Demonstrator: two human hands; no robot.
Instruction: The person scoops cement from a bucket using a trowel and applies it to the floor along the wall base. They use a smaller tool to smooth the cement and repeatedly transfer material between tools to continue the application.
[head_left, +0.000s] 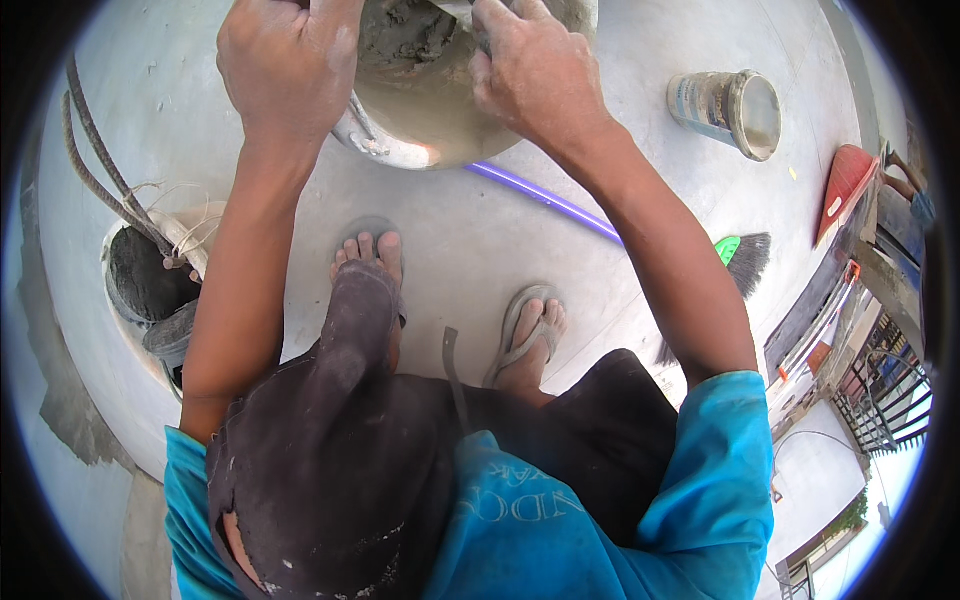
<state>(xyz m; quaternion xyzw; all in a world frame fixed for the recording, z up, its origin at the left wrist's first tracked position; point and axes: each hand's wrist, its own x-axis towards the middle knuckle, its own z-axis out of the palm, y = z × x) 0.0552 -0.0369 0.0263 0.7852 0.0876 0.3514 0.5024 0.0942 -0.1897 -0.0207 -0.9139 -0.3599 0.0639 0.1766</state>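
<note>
The basin [375, 146] lies ahead of the person, on the pale floor [440, 275], partly cut off by the upper edge of the view. Grey mortar [410, 35] covers its inside, lumpy toward the far part and smeared smooth nearer the person. The left hand [290, 70] is at the basin's left side, curled into a fist; its fingertips run out of view, so one cannot tell what it holds. The right hand [540, 70] is over the basin's right part, fingers bent inward; whether it grips something cannot be told. Both hands are dusted with pale powder.

From beneath the basin's near edge a purple pole [545, 203] slants toward the lower right, passing behind the right forearm; beyond that arm show a green broom head [727, 249] and grey bristles [750, 265]. Well to the basin's right is a lidded bucket [725, 112], and farther right a red object [845, 190]. To the basin's lower left, a pale tub [112, 290] contains dark items [150, 275], with bent rods [88, 145] beside it. Nearer the person than the basin are two sandalled feet [525, 365].
</note>
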